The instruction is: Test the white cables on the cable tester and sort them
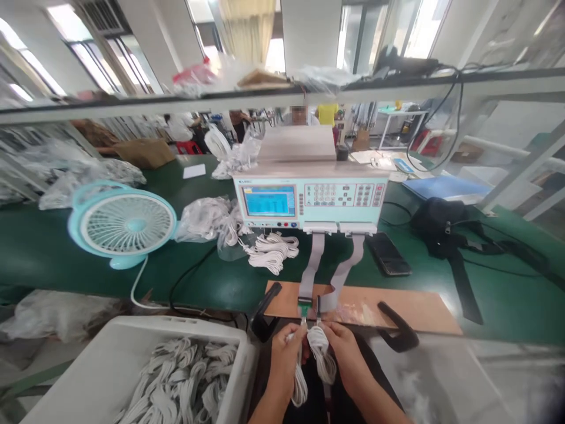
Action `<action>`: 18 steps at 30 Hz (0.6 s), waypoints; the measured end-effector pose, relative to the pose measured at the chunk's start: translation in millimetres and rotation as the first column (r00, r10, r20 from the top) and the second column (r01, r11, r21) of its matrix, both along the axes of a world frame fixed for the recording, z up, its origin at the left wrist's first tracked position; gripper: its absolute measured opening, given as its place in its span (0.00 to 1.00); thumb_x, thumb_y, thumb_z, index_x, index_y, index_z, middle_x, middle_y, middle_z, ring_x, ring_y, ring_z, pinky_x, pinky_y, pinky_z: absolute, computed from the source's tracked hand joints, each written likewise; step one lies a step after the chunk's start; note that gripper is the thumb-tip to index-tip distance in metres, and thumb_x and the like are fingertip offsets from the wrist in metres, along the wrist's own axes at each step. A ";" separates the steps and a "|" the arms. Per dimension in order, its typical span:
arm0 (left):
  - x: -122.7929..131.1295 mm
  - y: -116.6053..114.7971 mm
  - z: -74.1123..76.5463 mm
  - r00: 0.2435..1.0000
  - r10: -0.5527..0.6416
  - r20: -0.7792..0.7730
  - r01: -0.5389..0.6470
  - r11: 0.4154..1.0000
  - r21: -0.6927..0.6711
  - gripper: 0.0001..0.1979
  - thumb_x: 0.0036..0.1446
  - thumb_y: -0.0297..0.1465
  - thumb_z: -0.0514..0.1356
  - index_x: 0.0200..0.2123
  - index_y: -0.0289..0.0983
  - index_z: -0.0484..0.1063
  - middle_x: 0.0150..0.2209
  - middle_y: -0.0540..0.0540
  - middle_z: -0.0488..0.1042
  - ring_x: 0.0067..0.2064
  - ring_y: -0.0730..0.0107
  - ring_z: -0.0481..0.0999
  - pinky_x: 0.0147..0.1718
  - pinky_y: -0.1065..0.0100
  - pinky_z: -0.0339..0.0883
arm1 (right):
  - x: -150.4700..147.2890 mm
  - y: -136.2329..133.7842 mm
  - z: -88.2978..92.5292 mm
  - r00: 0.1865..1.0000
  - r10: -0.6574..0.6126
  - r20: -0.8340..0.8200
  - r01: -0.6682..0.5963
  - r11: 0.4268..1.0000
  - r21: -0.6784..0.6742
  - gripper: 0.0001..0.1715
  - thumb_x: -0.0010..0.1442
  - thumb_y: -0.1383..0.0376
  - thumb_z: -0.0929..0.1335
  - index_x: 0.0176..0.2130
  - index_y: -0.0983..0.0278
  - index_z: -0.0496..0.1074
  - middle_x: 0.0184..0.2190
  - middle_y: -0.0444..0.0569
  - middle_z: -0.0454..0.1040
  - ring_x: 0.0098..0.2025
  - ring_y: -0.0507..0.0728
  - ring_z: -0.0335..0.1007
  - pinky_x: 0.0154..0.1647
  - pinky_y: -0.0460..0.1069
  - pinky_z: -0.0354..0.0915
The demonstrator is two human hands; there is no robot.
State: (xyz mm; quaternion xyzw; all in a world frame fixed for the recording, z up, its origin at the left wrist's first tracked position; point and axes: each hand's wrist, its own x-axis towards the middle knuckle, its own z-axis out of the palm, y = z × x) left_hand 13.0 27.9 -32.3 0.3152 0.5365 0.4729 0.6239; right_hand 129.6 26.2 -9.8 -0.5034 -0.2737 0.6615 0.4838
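Two bare forearms reach fwd from the bottom edge, wrists angled inward, hands nearly tog. at the front of a wooden board [419,307]. L hand [285,350]: fingers bent, thumb & fingertips pinching the top of a white cable coil [299,388] that hangs below, its plug end up at a green connector [304,309]. R hand [346,353]: fingers curled, gripping a 2nd coil [321,353] by its upper part, just beside the 1st, below a grey ribbon cable [341,277]. Tester [309,200] behind; bin [176,323] of cables at L.
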 end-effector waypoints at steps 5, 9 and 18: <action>3.3 9.1 -7.5 0.998 -0.055 -0.032 0.055 0.998 0.011 0.24 0.44 0.51 0.58 0.24 0.33 0.64 0.14 0.51 0.59 0.14 0.77 0.58 0.11 0.76 0.48 | -3.1 2.4 -5.4 0.996 0.038 -0.076 -0.036 0.999 0.028 0.25 0.44 0.48 0.70 0.26 0.68 0.71 0.17 0.49 0.67 0.21 0.53 0.63 0.23 0.45 0.58; 6.9 14.8 -14.6 0.998 -0.047 -0.040 0.048 0.999 0.022 0.27 0.40 0.54 0.58 0.21 0.34 0.62 0.13 0.52 0.57 0.12 0.78 0.55 0.09 0.76 0.46 | -3.7 4.7 -13.1 0.985 0.095 -0.142 -0.092 0.995 0.033 0.26 0.41 0.46 0.71 0.27 0.67 0.71 0.15 0.48 0.66 0.20 0.54 0.63 0.22 0.46 0.57; 8.2 14.3 10.8 1.000 0.023 -0.020 -0.024 1.000 -0.017 0.20 0.39 0.45 0.60 0.19 0.35 0.59 0.16 0.53 0.54 0.16 0.76 0.56 0.13 0.74 0.49 | -0.5 9.4 -28.9 0.998 0.008 -0.064 -0.008 1.000 -0.005 0.25 0.37 0.50 0.73 0.24 0.68 0.67 0.18 0.47 0.66 0.21 0.51 0.59 0.23 0.45 0.57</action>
